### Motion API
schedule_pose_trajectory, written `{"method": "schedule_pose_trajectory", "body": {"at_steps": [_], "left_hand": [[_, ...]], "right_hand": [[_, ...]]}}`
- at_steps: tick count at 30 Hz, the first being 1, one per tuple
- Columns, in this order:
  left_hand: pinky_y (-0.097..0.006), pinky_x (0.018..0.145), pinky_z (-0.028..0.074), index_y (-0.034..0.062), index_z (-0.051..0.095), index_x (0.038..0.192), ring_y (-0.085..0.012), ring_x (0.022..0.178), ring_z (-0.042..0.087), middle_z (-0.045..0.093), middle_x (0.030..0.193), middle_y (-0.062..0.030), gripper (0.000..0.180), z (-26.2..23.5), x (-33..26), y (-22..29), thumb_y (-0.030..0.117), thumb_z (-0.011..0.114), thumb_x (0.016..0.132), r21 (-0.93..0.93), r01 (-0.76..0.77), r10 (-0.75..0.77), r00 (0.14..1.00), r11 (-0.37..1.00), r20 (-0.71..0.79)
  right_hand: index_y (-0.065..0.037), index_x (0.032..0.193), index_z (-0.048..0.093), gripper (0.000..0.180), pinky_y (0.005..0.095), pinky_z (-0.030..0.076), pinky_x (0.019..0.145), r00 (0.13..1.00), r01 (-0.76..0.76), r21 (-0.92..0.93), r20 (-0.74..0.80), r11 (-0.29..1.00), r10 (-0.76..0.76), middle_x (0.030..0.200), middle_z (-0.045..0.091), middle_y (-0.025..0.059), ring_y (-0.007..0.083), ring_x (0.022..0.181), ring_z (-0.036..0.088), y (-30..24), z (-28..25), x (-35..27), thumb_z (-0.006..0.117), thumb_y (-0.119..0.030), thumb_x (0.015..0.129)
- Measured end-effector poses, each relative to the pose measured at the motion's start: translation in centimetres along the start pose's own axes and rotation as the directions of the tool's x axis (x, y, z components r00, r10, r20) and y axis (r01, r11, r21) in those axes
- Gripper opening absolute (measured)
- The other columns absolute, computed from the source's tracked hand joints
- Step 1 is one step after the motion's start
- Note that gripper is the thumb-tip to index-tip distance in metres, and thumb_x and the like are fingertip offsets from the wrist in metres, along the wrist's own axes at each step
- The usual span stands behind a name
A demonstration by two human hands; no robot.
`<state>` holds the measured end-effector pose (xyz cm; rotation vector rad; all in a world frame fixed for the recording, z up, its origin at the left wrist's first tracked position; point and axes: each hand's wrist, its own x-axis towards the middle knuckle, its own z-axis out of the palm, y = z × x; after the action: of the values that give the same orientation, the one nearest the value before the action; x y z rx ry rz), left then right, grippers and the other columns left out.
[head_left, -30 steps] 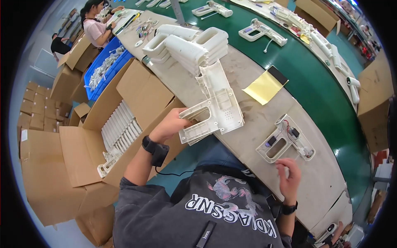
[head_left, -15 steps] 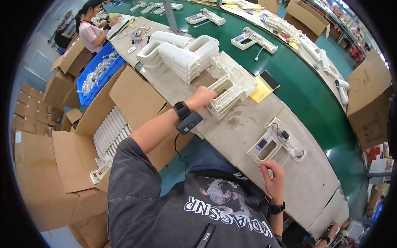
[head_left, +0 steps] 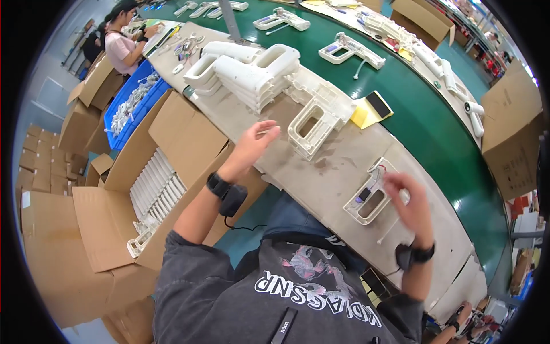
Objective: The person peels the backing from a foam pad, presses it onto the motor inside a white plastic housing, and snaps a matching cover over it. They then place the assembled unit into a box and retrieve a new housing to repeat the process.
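Observation:
My left hand (head_left: 252, 148) is raised by the table's near edge, its fingers stretched out and nothing in it. Closest to it lies a stack of white gun-shaped half shells (head_left: 319, 123), inner sides up, with handle openings. My right hand (head_left: 409, 200) hovers over a single white half shell (head_left: 354, 207) fitted with wires and a small purple-and-black part (head_left: 363, 195). Its fingers are apart, slightly blurred, and hide the right part of that shell. A thin white rod (head_left: 389, 230) lies below this shell on the table.
More nested white shells (head_left: 246, 74) stand farther left. Beyond runs a green conveyor belt (head_left: 418, 109) carrying white gun-shaped pieces (head_left: 350, 51). A dark rectangular thing (head_left: 378, 105) rests on yellow paper. An open carton (head_left: 94, 223) of shells and a blue bin (head_left: 134, 112) are left; a co-worker (head_left: 119, 46) sits beyond.
My left hand has come off the shell stack, back toward me and leftward. My right hand has moved from the wired shell's near edge up and over its right side, opening from a pinch.

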<state>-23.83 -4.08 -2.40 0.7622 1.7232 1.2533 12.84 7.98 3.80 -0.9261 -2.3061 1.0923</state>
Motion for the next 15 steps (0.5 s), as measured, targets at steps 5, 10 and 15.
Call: {"method": "schedule_pose_trajectory", "body": {"at_steps": [5, 10, 15], "left_hand": [[-0.029, 0.091, 0.048, 0.004, 0.064, 0.122, -0.0165, 0.105, 0.063, 0.069, 0.111, -0.0081, 0.035, -9.7, -3.8, -4.4, 0.027, 0.067, 0.096, 0.068, -0.17, 0.183, 0.922, 0.983, -0.341], [-0.032, 0.091, 0.049, 0.0049, 0.066, 0.12, -0.023, 0.104, 0.065, 0.069, 0.114, -0.0131, 0.032, -22.8, -11.9, -8.3, 0.025, 0.067, 0.095, 0.355, -0.004, 0.265, 0.673, 0.935, -0.69], [-0.044, 0.097, 0.049, 0.0013, 0.063, 0.123, -0.0374, 0.121, 0.057, 0.059, 0.129, -0.024, 0.054, -36.7, -22.8, -15.9, 0.036, 0.075, 0.085, 0.44, 0.584, 0.155, 0.473, 0.682, -0.867]], "right_hand": [[0.001, 0.126, 0.059, 0.047, 0.0345, 0.052, 0.082, 0.989, 0.05, -0.373, 0.146, 0.927, 0.005, 0.106, 0.067, 0.0134, 0.0241, 0.091, 0.064, 4.4, 0.2, 13.5, 0.074, -0.023, 0.087], [-0.001, 0.12, 0.063, 0.052, 0.037, 0.052, 0.086, 0.979, 0.092, -0.403, 0.205, 0.91, -0.008, 0.112, 0.068, 0.0186, 0.0284, 0.099, 0.066, 9.9, 2.9, 19.9, 0.079, -0.022, 0.075], [0.002, 0.101, 0.064, 0.02, 0.032, 0.048, 0.066, 0.981, 0.11, -0.385, 0.191, 0.916, -0.037, 0.084, 0.065, 0.007, 0.0155, 0.076, 0.058, 16.7, -5.5, 20.0, 0.063, -0.011, 0.086]]}}
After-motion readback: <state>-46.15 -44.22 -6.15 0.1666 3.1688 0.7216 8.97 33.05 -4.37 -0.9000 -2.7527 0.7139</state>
